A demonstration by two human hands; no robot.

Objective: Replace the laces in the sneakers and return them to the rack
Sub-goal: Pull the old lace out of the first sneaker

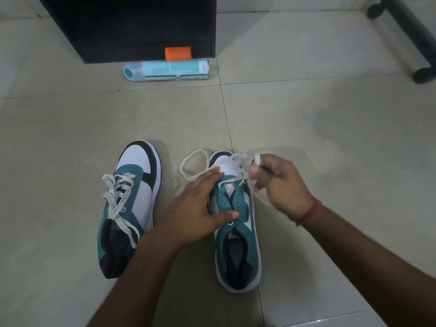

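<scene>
Fingers (254, 170) of my right hand (282, 185) pinch the white lace (188, 175) just beside the toe of the right-hand sneaker (238, 232), while my left hand (200, 208) lies flat and open across the same shoe, straight fingers pressing on its teal upper to steady it on the tiled floor (330, 114). That sneaker stands upright with the lace through the lowest eyelets only; the rows nearer the tongue show bare, and a long loop of lace trails on the floor off the toe. Its mate, the left-hand sneaker (129, 206), stands just beside it, laced but loose and untied. Well beyond both, a teal box (167, 70) and an orange-capped item (178, 53) sit against a black cabinet (132, 27); whether that is the rack I cannot tell. My judgement: lacing is in its early rows. The risks from here are a pull too hard on one end that drags the lace out of the eyelets, uneven ends left for tying, or the loose loop snagging under my left palm. The right hand is blurred, so the exact grip is unclear.
</scene>
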